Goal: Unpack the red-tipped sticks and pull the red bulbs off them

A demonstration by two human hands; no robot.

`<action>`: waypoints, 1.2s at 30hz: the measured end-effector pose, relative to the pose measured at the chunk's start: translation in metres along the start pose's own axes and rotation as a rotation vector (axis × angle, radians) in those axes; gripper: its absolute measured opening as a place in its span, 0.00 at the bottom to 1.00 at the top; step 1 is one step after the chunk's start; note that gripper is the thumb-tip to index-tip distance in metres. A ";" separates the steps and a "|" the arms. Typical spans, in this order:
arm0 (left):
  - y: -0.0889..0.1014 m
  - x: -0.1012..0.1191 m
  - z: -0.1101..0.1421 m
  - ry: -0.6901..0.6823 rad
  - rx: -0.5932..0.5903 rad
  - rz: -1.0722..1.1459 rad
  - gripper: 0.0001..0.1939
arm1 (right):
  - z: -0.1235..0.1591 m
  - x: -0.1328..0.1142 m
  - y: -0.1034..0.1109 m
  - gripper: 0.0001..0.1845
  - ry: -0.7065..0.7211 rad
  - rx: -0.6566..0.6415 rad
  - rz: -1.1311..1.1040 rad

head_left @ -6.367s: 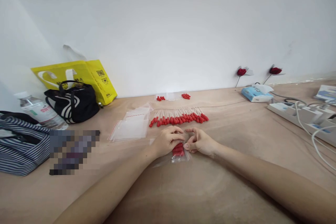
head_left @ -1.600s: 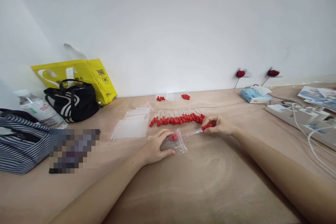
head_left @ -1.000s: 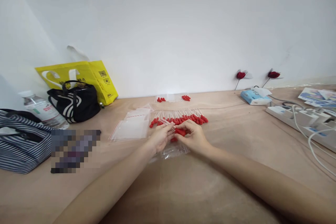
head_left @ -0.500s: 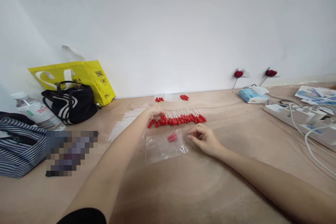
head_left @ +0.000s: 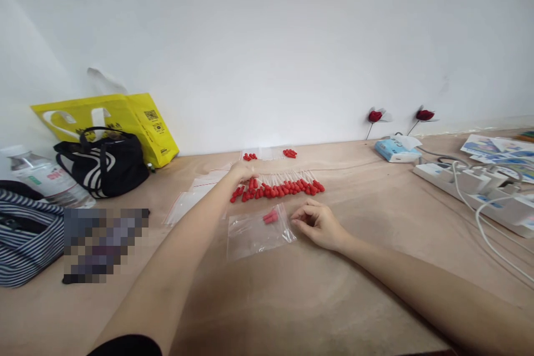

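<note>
My left hand reaches over the left end of a row of red plug-like pieces with thin white cords. Its fingers are closed at the cord end, and a pair of red pieces stands out just below the fingertips. Nearer to me lies a clear zip bag with a few red pieces inside. My right hand rests on the table just right of that bag, fingers loosely curled, thumb and forefinger slightly apart, nothing visible between them.
Flat clear bags lie under and left of my left forearm. By the wall are two bags with red pieces. A yellow bag, black pouch and large bottle stand left; a tissue pack and power strip lie right.
The view has shifted slightly. My left hand stays at the left end of the row, and red pieces now show raised beneath its fingers. My right hand keeps about the same place.
</note>
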State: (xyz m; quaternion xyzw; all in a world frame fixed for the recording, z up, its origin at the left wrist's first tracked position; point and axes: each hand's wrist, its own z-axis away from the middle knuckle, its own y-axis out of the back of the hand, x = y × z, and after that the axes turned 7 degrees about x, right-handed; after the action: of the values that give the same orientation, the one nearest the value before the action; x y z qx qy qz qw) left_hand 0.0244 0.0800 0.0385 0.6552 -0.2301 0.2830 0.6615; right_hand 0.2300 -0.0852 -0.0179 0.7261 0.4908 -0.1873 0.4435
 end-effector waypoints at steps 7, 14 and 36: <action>0.008 -0.017 0.008 -0.010 0.102 -0.197 0.13 | 0.000 -0.003 0.000 0.04 0.038 -0.034 0.015; 0.012 -0.019 0.016 -0.153 0.193 -0.288 0.12 | 0.001 -0.004 0.001 0.03 0.065 -0.066 0.019; 0.011 -0.044 0.125 -0.941 -0.078 -0.325 0.22 | -0.003 -0.001 -0.003 0.04 0.066 -0.040 0.175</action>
State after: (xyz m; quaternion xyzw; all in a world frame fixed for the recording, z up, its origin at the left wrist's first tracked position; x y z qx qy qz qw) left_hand -0.0068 -0.0482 0.0215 0.7143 -0.4086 -0.1588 0.5455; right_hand 0.2267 -0.0832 -0.0166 0.7629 0.4438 -0.1139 0.4562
